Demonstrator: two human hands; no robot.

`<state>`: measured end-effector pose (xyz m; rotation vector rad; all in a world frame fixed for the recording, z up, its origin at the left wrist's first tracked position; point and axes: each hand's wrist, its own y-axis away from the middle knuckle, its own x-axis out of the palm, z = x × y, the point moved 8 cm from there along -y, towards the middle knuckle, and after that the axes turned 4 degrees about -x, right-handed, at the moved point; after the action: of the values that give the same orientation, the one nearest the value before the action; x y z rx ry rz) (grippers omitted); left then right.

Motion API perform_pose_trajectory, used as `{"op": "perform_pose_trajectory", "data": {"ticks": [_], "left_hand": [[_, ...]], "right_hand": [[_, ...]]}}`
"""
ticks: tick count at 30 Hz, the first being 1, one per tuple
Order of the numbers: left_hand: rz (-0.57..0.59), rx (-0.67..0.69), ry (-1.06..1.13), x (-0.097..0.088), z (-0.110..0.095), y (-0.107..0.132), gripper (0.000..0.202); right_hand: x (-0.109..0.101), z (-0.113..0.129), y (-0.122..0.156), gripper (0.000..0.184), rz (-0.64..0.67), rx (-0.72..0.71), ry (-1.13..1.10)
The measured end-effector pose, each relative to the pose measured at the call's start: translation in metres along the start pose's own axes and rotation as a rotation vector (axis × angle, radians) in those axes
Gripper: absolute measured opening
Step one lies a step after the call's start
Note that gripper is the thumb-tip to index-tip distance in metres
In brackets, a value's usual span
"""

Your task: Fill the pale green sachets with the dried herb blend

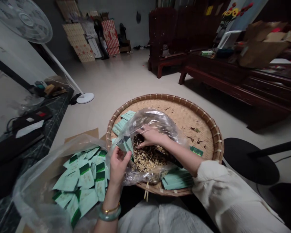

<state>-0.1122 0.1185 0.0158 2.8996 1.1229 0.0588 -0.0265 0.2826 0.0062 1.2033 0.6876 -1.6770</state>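
Observation:
A round woven bamboo tray (pixel 208 121) rests in front of me. On it lies a clear plastic bag (pixel 155 118) holding dark loose tea leaves (pixel 147 157). My right hand (pixel 150 137) reaches into the bag, fingers curled over the leaves. My left hand (pixel 117 165) pinches a small green packet (pixel 126 144) at the bag's mouth. Stacks of flat green packets (pixel 177 179) lie on the tray's near edge, and more of these packets (pixel 124 121) at its far left.
A second clear bag (pixel 38 181) at my left holds several filled green-and-white packets (pixel 83 181). A white standing fan (pixel 26 19) is at the back left, dark wooden furniture (pixel 232 74) at the right, a black stool (pixel 251 161) beside the tray.

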Motion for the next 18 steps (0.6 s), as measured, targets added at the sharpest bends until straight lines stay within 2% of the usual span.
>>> {"op": "perform_pose_trajectory", "data": {"ticks": [5,9,11,13,16,18], "left_hand": [[0.032,-0.04,0.021,0.001,0.006,0.008,0.044],[0.072,-0.036,0.029,0.005,0.005,0.014,0.044],[0.089,-0.035,0.031,0.007,0.005,0.017,0.044],[0.098,-0.043,0.033,0.008,0.006,0.02,0.043],[0.114,-0.066,0.03,0.01,0.009,0.023,0.045],[0.117,-0.081,0.035,0.01,0.011,0.024,0.049]], "right_hand": [[0.01,0.049,0.037,0.075,0.051,-0.306,-0.106],[0.001,0.059,0.073,0.06,0.016,-0.423,-0.157],[-0.002,0.052,0.079,0.059,-0.008,-0.418,-0.181],[-0.003,0.037,0.076,0.058,-0.052,-0.335,-0.194],[-0.009,0.014,0.064,0.047,-0.195,-0.167,-0.271],[-0.017,0.006,0.057,0.037,-0.304,-0.12,-0.403]]}}
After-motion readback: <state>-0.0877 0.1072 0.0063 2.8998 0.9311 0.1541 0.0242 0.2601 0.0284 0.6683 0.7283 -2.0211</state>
